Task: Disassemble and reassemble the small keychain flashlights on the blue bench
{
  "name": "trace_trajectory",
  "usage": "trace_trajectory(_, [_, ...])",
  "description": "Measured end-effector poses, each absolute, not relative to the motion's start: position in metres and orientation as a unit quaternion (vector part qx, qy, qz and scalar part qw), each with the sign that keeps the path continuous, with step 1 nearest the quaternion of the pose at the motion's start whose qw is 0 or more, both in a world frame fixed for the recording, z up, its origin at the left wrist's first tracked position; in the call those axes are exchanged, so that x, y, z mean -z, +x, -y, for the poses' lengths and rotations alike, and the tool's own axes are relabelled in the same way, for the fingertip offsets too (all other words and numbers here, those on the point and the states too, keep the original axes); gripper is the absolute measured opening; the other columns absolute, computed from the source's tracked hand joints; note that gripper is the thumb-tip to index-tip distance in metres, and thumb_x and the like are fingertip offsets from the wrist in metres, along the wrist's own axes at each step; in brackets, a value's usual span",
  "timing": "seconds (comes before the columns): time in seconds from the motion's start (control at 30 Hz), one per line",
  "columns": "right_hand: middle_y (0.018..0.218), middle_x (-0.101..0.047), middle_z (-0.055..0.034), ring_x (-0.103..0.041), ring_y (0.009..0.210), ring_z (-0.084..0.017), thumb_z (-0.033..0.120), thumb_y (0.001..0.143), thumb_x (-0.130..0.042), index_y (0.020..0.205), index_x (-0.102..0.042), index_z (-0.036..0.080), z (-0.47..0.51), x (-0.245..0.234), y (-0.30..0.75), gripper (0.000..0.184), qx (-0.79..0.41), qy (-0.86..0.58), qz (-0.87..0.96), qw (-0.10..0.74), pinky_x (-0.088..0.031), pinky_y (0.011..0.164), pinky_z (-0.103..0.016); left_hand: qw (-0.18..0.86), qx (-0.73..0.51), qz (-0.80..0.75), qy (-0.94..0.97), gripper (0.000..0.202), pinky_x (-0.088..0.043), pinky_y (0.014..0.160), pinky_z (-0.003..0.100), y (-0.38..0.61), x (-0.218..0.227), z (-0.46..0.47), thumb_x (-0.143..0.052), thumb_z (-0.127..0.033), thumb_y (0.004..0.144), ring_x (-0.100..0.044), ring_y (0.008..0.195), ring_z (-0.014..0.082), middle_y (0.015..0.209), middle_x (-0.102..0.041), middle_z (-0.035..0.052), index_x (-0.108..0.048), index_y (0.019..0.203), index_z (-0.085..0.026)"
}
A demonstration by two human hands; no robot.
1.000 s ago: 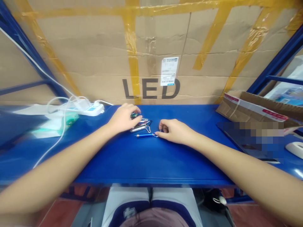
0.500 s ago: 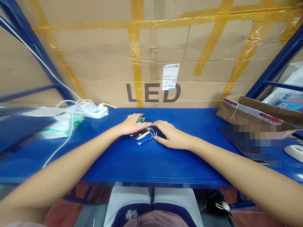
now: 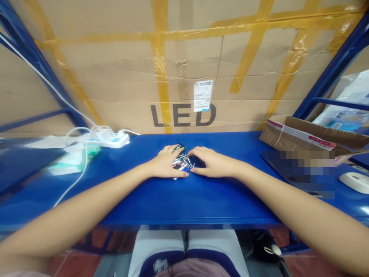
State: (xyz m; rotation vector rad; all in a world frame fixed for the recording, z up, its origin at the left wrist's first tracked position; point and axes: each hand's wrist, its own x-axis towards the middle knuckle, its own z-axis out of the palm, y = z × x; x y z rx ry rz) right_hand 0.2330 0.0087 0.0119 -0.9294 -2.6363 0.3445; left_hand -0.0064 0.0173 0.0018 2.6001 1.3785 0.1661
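Note:
A small heap of keychain flashlights [image 3: 181, 161], metal tubes in silver, blue, red and green with clip rings, lies on the blue tabletop [image 3: 178, 196]. My left hand [image 3: 165, 161] cups the heap from the left, fingers curled against it. From the right, my right hand [image 3: 211, 162] presses in with its fingers bent over the clips. The two hands nearly meet around the pile, hiding part of it.
A white power strip [image 3: 111, 139] with a white cable [image 3: 77, 173] sits at the back left beside a pale packet [image 3: 70, 159]. An open cardboard box [image 3: 308, 134] stands at the right, a white mouse [image 3: 356, 181] further right. A big taped carton marked LED [image 3: 184, 77] forms the back wall.
The flashlights lay spread out with one blue one apart. Both hands have closed in from the sides and pushed them together into one tight heap.

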Motion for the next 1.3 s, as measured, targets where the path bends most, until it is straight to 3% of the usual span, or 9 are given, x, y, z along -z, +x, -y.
trace_trajectory(0.23, [0.118,-0.066,-0.0117,-0.063,0.106,-0.022,0.029,0.092,-0.055,0.112,-0.060,0.016,-0.033,-0.018,0.249,0.023,-0.126,-0.423,0.832,0.336,-0.048,0.098,-0.038,0.085,-0.032,-0.407,0.909,0.113,-0.020,0.119,0.056,0.015,-0.001,-0.034,-0.051,-0.085,0.072,-0.015,0.151,0.0400,0.166,-0.016,0.0191,-0.022,0.159,-0.018])
trace_trajectory(0.3, [0.115,-0.067,-0.0120,-0.063,0.103,-0.021,0.030,0.094,-0.052,0.109,-0.061,0.015,-0.039,-0.020,0.253,0.023,-0.109,-0.470,0.803,0.351,-0.048,0.095,-0.035,0.083,-0.033,-0.377,0.922,0.109,-0.020,0.119,0.055,0.026,-0.001,-0.042,-0.051,-0.084,0.074,-0.016,0.151,0.0394,0.165,-0.018,0.0177,-0.025,0.158,-0.020])
trace_trajectory(0.43, [0.119,-0.067,-0.0142,-0.063,0.106,-0.022,0.029,0.094,-0.050,0.110,-0.062,0.014,-0.051,-0.025,0.268,0.025,-0.077,-0.565,0.785,0.244,-0.047,0.092,-0.031,0.081,-0.023,-0.325,0.942,0.108,-0.020,0.120,0.054,0.055,0.000,-0.066,-0.052,-0.083,0.074,-0.017,0.150,0.0393,0.166,-0.018,0.0167,-0.023,0.159,-0.022])
trace_trajectory(0.53, [0.112,-0.070,-0.0153,-0.064,0.101,-0.024,0.022,0.088,-0.055,0.097,-0.068,0.014,-0.062,-0.027,0.283,0.018,-0.078,-0.599,0.779,0.168,-0.046,0.086,-0.028,0.086,-0.010,-0.298,0.951,0.109,-0.017,0.120,0.055,0.080,0.000,-0.088,-0.051,-0.083,0.074,-0.013,0.151,0.0392,0.167,-0.014,0.0157,-0.018,0.160,-0.024])
trace_trajectory(0.77, [0.102,-0.075,-0.0125,-0.068,0.086,-0.022,0.023,0.082,-0.059,0.097,-0.070,0.016,-0.067,-0.034,0.302,0.020,-0.098,-0.638,0.759,0.089,-0.046,0.067,-0.025,0.075,0.017,-0.284,0.956,0.117,-0.013,0.121,0.054,0.124,-0.001,-0.136,-0.053,-0.084,0.071,-0.009,0.152,0.0411,0.168,-0.008,0.0170,-0.014,0.161,-0.019])
trace_trajectory(0.97, [0.101,-0.075,-0.0181,-0.069,0.084,-0.026,0.028,0.080,-0.064,0.101,-0.072,0.014,-0.056,-0.049,0.304,0.027,-0.097,-0.678,0.728,0.003,-0.047,0.063,-0.029,0.068,0.003,-0.279,0.958,0.108,-0.015,0.121,0.054,0.132,0.000,-0.154,-0.051,-0.083,0.073,-0.014,0.152,0.0386,0.167,-0.014,0.0133,-0.023,0.159,-0.025])
trace_trajectory(1.07, [0.091,-0.075,-0.0163,-0.069,0.076,-0.025,0.032,0.082,-0.063,0.093,-0.074,0.013,-0.053,-0.053,0.306,0.025,-0.108,-0.675,0.729,-0.031,-0.047,0.061,-0.030,0.066,0.003,-0.272,0.960,0.104,-0.016,0.121,0.053,0.131,-0.001,-0.157,-0.051,-0.083,0.074,-0.015,0.152,0.0371,0.168,-0.015,0.0107,-0.024,0.158,-0.028])
trace_trajectory(1.17, [0.080,-0.074,-0.0139,-0.068,0.071,-0.024,0.027,0.079,-0.065,0.087,-0.074,0.014,-0.052,-0.053,0.307,0.018,-0.118,-0.664,0.737,-0.054,-0.047,0.060,-0.030,0.067,-0.001,-0.271,0.960,0.100,-0.015,0.121,0.053,0.129,-0.002,-0.155,-0.050,-0.082,0.076,-0.015,0.152,0.0374,0.168,-0.011,0.0098,-0.026,0.158,-0.030])
trace_trajectory(1.3, [0.082,-0.074,-0.0146,-0.069,0.076,-0.025,0.018,0.075,-0.067,0.091,-0.073,0.014,-0.052,-0.050,0.305,0.017,-0.112,-0.654,0.747,-0.043,-0.045,0.062,-0.029,0.034,-0.048,-0.277,0.959,0.089,-0.013,0.122,0.051,0.124,-0.007,-0.143,-0.043,-0.079,0.083,-0.015,0.152,0.0368,0.168,-0.014,0.0119,-0.035,0.155,-0.025])
